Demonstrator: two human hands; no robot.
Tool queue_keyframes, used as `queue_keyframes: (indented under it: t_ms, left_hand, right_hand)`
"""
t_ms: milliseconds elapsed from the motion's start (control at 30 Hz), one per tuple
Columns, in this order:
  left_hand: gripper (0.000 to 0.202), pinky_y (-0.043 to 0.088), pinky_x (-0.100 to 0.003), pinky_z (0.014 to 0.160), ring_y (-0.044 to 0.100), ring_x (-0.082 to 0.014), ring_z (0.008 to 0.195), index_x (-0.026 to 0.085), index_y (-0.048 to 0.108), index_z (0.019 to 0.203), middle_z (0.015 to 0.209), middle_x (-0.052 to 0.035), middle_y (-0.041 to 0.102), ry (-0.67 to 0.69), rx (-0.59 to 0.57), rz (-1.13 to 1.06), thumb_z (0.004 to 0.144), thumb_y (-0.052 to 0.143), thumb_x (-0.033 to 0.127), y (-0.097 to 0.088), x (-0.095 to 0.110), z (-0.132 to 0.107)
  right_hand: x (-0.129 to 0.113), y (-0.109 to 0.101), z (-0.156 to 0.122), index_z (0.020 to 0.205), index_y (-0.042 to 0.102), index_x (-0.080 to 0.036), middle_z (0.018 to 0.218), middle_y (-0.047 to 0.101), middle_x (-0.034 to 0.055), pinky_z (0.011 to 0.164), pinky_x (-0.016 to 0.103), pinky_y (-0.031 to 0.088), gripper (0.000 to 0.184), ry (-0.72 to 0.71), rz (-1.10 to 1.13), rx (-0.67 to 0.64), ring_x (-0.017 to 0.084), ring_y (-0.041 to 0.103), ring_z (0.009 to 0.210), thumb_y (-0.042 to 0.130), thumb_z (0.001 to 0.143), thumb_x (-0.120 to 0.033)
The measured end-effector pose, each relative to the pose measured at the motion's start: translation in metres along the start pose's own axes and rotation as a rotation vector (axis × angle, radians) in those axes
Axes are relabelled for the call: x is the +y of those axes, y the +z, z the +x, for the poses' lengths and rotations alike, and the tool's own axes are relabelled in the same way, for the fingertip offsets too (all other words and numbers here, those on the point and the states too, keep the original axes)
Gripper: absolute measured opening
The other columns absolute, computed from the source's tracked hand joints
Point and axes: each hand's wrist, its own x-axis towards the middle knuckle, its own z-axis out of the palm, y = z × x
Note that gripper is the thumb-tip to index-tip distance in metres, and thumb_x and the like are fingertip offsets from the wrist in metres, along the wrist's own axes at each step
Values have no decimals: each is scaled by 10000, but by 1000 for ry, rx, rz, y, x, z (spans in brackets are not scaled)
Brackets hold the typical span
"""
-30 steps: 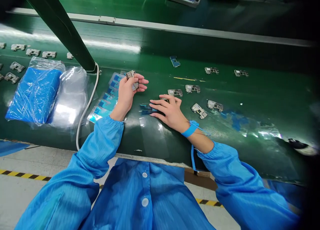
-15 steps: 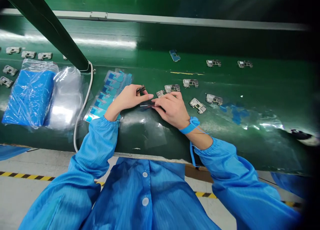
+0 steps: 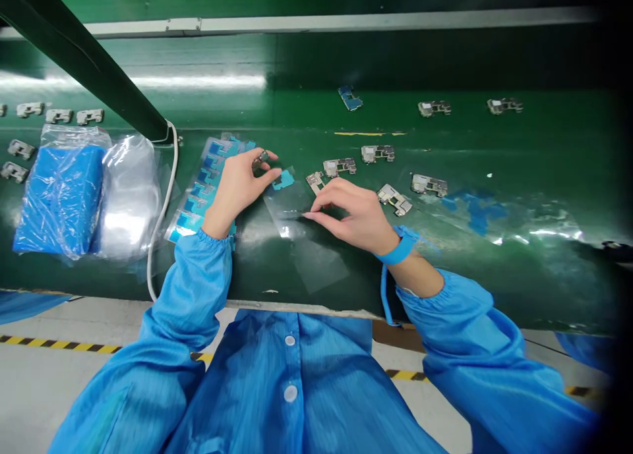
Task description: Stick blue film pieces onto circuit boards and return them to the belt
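1. Green belt fills the head view, and both my hands rest low over it.
2. My left hand is curled, and its thumb and fingers pinch a small metal part.
3. My right hand pinches the edge of a clear film between thumb and finger.
4. On that clear film sits a small blue sticker, between my two hands and just beside my left fingertips.
5. Under my left hand lies a sheet of blue stickers in a row.
6. Far to the left of my left hand is a plastic bag with blue stuff inside.
7. A white cable runs down between that bag and the sticker sheet.
8. Just past my right hand lie more loose metal parts on the belt, apart from each other.
9. A blue wrist strap is around my right wrist, with a curly cord hanging from it.
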Motion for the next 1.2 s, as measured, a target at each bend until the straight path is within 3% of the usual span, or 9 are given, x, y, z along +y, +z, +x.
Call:
queue_keyframes:
  t_ms: [67,100,200,267,400,567,1033,1100,1200]
  left_hand:
    - [220,547,-290,885,722,-175,885,205,855,1059,996,-58,834,30,131,-102,999,818,414,3,7,-1]
    - [279,550,-269,811,705,-151,813,205,847,1070,1001,-61,832,15,139,-205,1035,780,473,6,13,-3]
    - [416,424,-226,504,514,-58,506,208,830,1166,974,-50,829,-75,-69,-524,1016,794,595,21,31,-13]
    - [434,381,-202,442,471,-24,463,227,833,1199,977,-29,823,-87,-188,-615,931,912,558,31,40,-21]
    - [395,415,-158,438,530,-24,511,242,844,1156,917,2,794,-87,-123,-610,872,992,473,42,43,-31]
    - [385,409,-145,430,541,-30,540,235,845,1157,905,5,791,-87,-29,-581,876,991,453,43,39,-30]
    - [466,405,-157,413,541,-28,499,191,814,1127,865,10,794,-125,-31,-633,808,1030,453,48,42,-29]
    - [446,374,-169,397,527,-24,463,204,784,1184,889,8,801,-152,-34,-640,895,953,497,48,43,-28]
    - [406,384,-194,386,645,-79,498,210,699,1280,974,-38,826,-282,-85,-758,1095,640,567,46,43,-26]
  right_hand:
    - [-2,2,2,851,720,-283,827,708,25,699,420,590,294,184,242,95,215,649,746,891,950,-501]
    - [-2,3,3,841,709,-282,819,703,14,679,405,603,366,283,361,147,203,648,722,942,883,-561]
    - [-4,8,7,828,659,-272,814,695,-12,661,376,656,573,506,652,233,175,673,680,1061,664,-645]
    - [-4,10,8,820,643,-267,789,690,-22,664,371,672,620,556,722,214,171,685,665,1089,603,-640]
    - [-2,6,6,891,701,-272,857,736,2,767,391,674,486,472,578,180,191,710,763,1026,749,-604]
    - [1,-1,2,941,741,-280,927,758,33,803,432,619,220,300,301,241,222,698,831,851,969,-468]
    - [4,0,3,882,743,-263,873,755,30,730,414,570,184,278,228,247,210,678,772,813,986,-398]
    - [7,-1,2,879,734,-253,858,747,28,712,398,554,198,243,184,242,205,669,769,807,993,-397]
    - [10,-3,2,886,722,-248,868,731,25,711,386,541,218,212,144,280,194,656,770,804,1010,-407]
